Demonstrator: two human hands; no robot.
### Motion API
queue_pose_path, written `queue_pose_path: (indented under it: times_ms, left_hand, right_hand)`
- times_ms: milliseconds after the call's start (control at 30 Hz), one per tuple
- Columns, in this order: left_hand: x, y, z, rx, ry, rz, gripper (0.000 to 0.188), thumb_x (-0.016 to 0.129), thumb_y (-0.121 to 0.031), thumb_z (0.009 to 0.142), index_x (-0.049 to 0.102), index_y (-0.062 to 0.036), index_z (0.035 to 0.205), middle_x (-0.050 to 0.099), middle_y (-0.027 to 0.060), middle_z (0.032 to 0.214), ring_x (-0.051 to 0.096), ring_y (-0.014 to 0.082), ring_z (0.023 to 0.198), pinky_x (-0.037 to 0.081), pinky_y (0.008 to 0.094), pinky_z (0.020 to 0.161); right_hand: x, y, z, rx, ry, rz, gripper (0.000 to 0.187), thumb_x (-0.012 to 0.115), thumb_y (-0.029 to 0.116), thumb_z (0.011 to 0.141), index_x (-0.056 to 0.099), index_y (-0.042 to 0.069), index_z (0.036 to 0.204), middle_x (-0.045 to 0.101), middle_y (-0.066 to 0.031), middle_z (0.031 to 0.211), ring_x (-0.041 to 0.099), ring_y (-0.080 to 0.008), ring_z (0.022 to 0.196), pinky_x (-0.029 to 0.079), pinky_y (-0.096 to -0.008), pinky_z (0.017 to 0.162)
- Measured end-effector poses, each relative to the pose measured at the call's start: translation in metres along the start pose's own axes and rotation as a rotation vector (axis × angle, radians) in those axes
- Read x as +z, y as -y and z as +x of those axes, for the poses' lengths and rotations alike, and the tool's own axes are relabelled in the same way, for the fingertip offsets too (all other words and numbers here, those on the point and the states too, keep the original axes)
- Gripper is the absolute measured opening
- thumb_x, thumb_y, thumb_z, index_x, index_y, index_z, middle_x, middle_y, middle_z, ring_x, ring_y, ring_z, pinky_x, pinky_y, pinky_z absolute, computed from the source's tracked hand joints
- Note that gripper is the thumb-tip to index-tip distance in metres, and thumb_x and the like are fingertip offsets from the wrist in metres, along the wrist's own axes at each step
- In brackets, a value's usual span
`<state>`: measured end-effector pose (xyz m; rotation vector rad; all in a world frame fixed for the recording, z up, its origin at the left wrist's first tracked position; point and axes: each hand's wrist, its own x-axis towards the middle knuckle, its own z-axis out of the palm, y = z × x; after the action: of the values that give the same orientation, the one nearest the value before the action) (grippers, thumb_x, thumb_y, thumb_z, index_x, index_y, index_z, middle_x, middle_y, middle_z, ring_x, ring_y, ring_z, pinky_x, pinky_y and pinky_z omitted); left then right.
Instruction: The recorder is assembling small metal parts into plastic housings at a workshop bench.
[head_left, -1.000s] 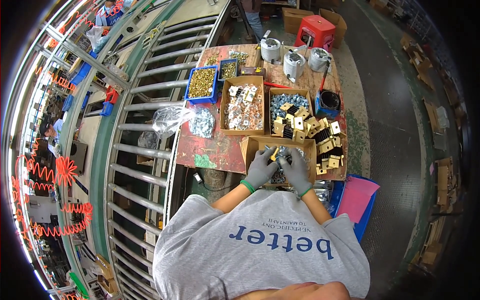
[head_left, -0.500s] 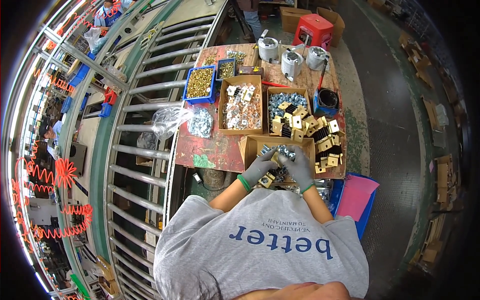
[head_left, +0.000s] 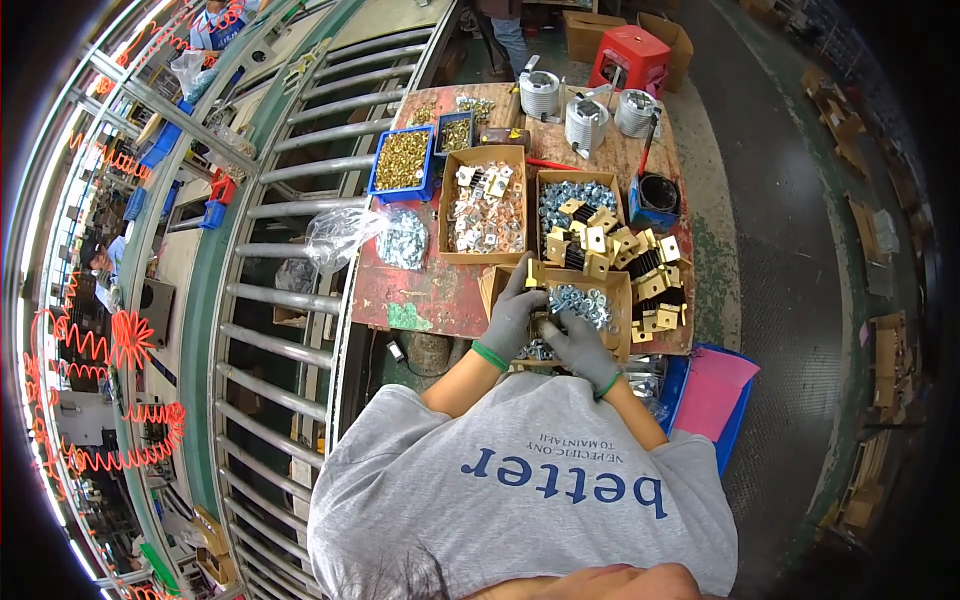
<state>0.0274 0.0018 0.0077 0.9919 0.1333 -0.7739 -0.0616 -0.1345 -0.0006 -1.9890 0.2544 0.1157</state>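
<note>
My left hand [head_left: 512, 318], in a grey glove, is closed round a brass-ended block [head_left: 535, 272]; a yellow metal end stands out past the fingers and the rest is mostly covered. Close beside it, my right hand [head_left: 584, 350], also gloved, has its fingers drawn together near the block's lower end. What they pinch is hidden. Both hands are over a cardboard box [head_left: 622, 310] that holds silvery bolts and nuts [head_left: 585, 303]. Just beyond lie several brass-and-black blocks [head_left: 594, 242], piled partly on a second box of bluish nuts [head_left: 575, 197].
A carton of small copper and white pieces [head_left: 487, 215], a blue bin of brass fasteners [head_left: 402, 160] and a plastic bag of metal parts [head_left: 402, 240] share the red table. Grey ribbed cylinders [head_left: 586, 124] stand at the back. A roller conveyor [head_left: 285, 300] runs along the left.
A brass end now sticks up beyond my left fingers. My right hand has come down and left, and more of the bolts in the near box shows.
</note>
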Motion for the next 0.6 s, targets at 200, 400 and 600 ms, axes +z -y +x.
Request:
queue_pose_path:
  times_ms: [200,400,600]
  left_hand:
    - [0.002,0.002,-0.001,0.191,-0.002,0.095,0.078,0.052,0.005,0.085,0.023,-0.0127,0.156,0.062,0.0043,0.107,0.056,0.0078,0.083,0.050,0.0235,0.076]
    - [0.006,0.006,0.007,0.362,0.027,0.170,0.076,0.049,0.003,0.089,0.017,-0.0125,0.156,0.051,0.0112,0.133,0.057,0.0136,0.098,0.050,0.0272,0.084]
    - [0.006,0.007,0.012,0.392,0.042,0.166,0.077,0.049,0.006,0.089,0.017,-0.0116,0.156,0.053,0.0104,0.130,0.056,0.0126,0.096,0.049,0.0267,0.085]
  right_hand:
    - [0.001,0.010,-0.001,-0.538,-0.245,-0.128,0.034,0.055,0.036,0.093,0.057,0.002,0.095,0.062,-0.0219,0.077,0.062,-0.0402,0.072,0.048,-0.0465,0.068]
    - [-0.004,0.006,0.003,-0.020,0.068,-0.062,0.030,0.058,0.031,0.091,0.057,0.001,0.092,0.063,-0.0190,0.088,0.063,-0.0372,0.083,0.049,-0.0443,0.073]
    - [-0.001,0.024,-0.008,-0.317,-0.294,-0.035,0.034,0.056,0.032,0.094,0.061,-0.001,0.096,0.064,-0.0183,0.080,0.064,-0.0351,0.075,0.049,-0.0416,0.070]
